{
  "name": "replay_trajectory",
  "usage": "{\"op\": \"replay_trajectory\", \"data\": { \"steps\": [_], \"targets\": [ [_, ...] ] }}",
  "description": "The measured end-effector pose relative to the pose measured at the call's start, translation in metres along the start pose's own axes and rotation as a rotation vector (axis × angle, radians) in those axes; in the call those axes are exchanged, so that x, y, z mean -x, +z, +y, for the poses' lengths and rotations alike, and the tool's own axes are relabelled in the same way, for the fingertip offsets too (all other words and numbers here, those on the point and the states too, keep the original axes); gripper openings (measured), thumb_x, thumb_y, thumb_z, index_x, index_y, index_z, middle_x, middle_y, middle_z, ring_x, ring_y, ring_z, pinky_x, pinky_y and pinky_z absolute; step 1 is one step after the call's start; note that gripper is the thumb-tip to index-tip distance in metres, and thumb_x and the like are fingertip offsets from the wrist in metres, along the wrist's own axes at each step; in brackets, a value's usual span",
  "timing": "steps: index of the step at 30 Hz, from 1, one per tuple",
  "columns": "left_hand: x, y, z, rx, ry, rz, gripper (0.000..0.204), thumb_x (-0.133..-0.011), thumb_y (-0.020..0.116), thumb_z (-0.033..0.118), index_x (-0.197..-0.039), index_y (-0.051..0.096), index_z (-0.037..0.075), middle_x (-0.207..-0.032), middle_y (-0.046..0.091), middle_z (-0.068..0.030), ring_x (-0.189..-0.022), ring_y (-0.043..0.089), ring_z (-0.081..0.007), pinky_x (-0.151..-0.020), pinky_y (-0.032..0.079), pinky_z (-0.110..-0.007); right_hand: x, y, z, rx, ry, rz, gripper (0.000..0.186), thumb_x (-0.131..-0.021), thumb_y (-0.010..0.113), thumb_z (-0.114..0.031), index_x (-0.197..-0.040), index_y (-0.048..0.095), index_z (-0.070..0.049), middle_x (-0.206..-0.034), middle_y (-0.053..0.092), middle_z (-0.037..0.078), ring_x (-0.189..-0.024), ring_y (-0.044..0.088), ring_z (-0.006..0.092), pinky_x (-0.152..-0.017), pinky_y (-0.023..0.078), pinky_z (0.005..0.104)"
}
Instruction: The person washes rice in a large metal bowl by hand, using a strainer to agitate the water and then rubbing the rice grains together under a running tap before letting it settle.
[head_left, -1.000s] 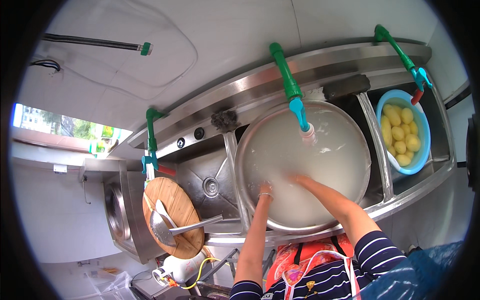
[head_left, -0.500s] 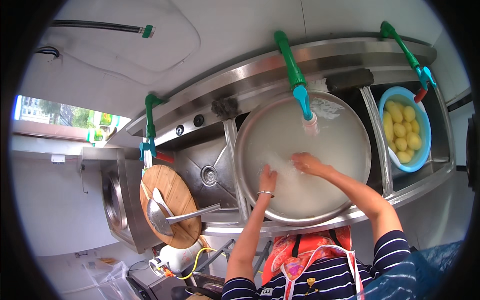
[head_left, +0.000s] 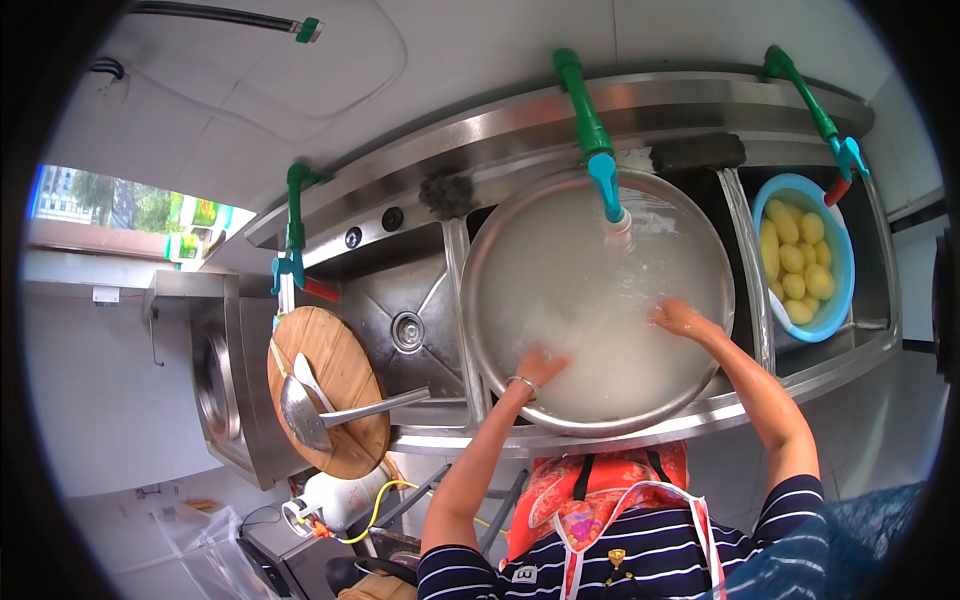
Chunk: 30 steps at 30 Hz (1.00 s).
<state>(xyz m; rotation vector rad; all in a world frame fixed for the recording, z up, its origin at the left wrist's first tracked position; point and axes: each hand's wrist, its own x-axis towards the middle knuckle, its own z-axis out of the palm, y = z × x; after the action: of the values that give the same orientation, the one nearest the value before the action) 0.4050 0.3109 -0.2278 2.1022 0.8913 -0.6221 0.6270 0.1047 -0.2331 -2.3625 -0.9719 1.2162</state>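
Note:
A wide round metal basin full of cloudy, whitish water sits across the middle of the sink. My left hand, with a bracelet at the wrist, dips into the water near the basin's front left. Its fingers stretch out to the right and blur under the surface. Farther right, my right hand reaches into the water with its fingers partly spread and the tips submerged. Nothing shows in either hand; the murky water hides the basin's bottom. A green tap with a blue handle hangs over the basin's far side.
At right, a light blue tub holds several yellow potatoes. To the left is a sink compartment with a drain. A round wooden board bears a metal ladle. A gas cylinder stands below it.
My hands have moved apart: the right one to the right and slightly away, the left one slightly nearer the front rim. The whole view has shifted slightly.

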Motion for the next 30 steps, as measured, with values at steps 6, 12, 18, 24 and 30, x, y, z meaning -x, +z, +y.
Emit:
{"op": "replay_trajectory", "data": {
  "steps": [6, 12, 18, 24, 30],
  "targets": [
    [-0.007, 0.020, -0.021, 0.173, -0.121, -0.122, 0.067, -0.072, 0.045, 0.052, -0.112, 0.042, -0.002, -0.114, 0.043, -0.0203, -0.106, 0.041, -0.0290, -0.087, 0.032, -0.031, 0.026, -0.005, -0.041, -0.379, 0.324, -0.119, 0.049, -0.075, 0.048, -0.039, -0.113, 0.043, -0.009, -0.111, 0.046, 0.014, -0.100, 0.044, 0.0254, -0.078, 0.038, 0.0374],
    [0.003, 0.007, 0.020, 0.446, -0.165, -0.323, 0.066, -0.074, 0.044, 0.050, -0.116, 0.037, 0.000, -0.123, 0.035, -0.0151, -0.114, 0.032, -0.0246, -0.092, 0.025, -0.028, -0.010, 0.058, 0.047, -0.631, 0.107, -0.124, 0.041, -0.078, 0.042, -0.038, -0.104, 0.052, -0.008, -0.104, 0.051, 0.012, -0.091, 0.049, 0.0229, -0.075, 0.038, 0.0333],
    [-0.006, 0.029, 0.002, 0.567, -0.318, -0.313, 0.064, -0.076, 0.042, 0.048, -0.115, 0.038, -0.003, -0.122, 0.035, -0.0150, -0.112, 0.033, -0.0222, -0.091, 0.026, -0.029, -0.022, 0.091, 0.060, -0.772, 0.197, -0.111, 0.038, -0.079, 0.041, -0.035, -0.102, 0.052, -0.007, -0.102, 0.051, 0.012, -0.089, 0.049, 0.0224, -0.075, 0.038, 0.0326],
    [-0.028, 0.061, -0.014, 0.792, -0.367, -0.355, 0.056, -0.080, 0.041, 0.040, -0.116, 0.036, -0.003, -0.125, 0.032, -0.0130, -0.113, 0.031, -0.0208, -0.092, 0.025, -0.028, -0.032, 0.121, 0.070, -0.899, 0.280, -0.083, 0.034, -0.079, 0.040, -0.031, -0.100, 0.052, -0.007, -0.101, 0.052, 0.012, -0.088, 0.049, 0.0219, -0.075, 0.038, 0.0319],
    [-0.043, 0.076, -0.028, 0.585, -0.312, -0.328, 0.049, -0.080, 0.042, 0.035, -0.110, 0.041, -0.004, -0.116, 0.040, -0.0144, -0.106, 0.038, -0.0222, -0.087, 0.030, -0.029, -0.035, 0.137, 0.071, -1.030, 0.311, -0.080, 0.031, -0.079, 0.039, -0.027, -0.098, 0.053, -0.006, -0.099, 0.052, 0.011, -0.087, 0.049, 0.0214, -0.075, 0.038, 0.0312]
  ]
}}
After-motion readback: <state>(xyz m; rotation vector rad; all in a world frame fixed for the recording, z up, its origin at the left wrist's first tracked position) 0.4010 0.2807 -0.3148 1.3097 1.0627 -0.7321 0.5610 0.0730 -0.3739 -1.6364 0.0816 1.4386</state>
